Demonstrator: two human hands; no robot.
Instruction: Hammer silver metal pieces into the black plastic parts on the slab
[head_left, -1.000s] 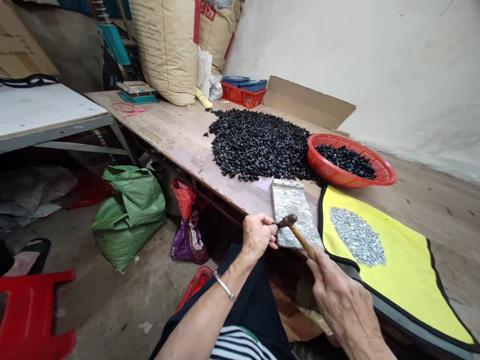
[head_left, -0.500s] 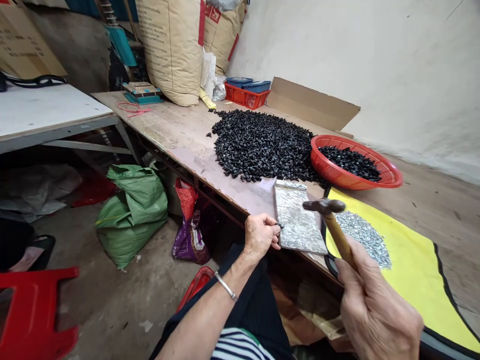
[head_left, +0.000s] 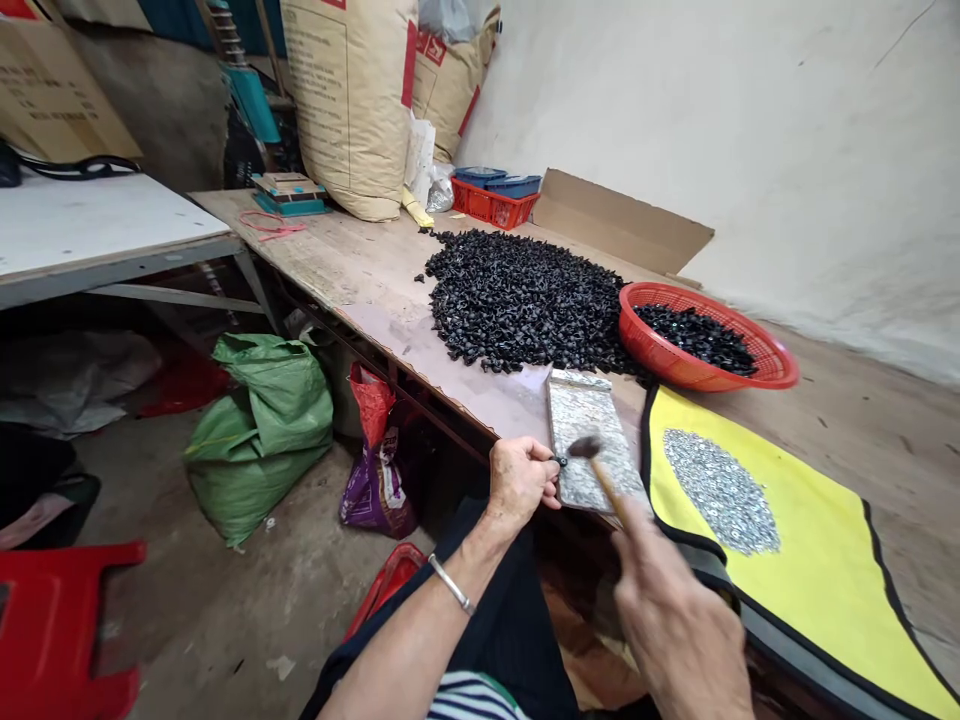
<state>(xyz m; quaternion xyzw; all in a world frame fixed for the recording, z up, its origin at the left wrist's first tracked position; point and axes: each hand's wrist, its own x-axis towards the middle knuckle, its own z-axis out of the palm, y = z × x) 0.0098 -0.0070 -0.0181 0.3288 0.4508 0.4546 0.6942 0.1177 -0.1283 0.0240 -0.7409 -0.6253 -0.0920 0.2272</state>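
My left hand [head_left: 523, 478] pinches a small black part [head_left: 560, 461] at the left edge of a worn, silvery metal plate [head_left: 592, 425]. My right hand [head_left: 671, 610] is closed round the wooden handle of a hammer [head_left: 607, 485], and motion blurs both a little. The hammer's head is over the plate, just right of the black part; whether it touches the plate I cannot tell. Beyond the plate lies a large heap of similar black parts [head_left: 525, 300]. Right of the plate, a pile of tiny shiny metal pieces [head_left: 720, 490] rests on a yellow cloth [head_left: 817, 560] with black edging.
A red plastic basket [head_left: 780, 368] with black parts stands behind the cloth. Farther back are a red crate [head_left: 495, 208] with blue containers, a cardboard strip [head_left: 622, 220] and tall paper sacks [head_left: 352, 110]. Green [head_left: 262, 430] and purple [head_left: 379, 490] bags stand on the floor left of the table.
My right hand has swung the hammer left and down, bringing its head close to the black part. My left hand keeps its pinch at the plate's edge.
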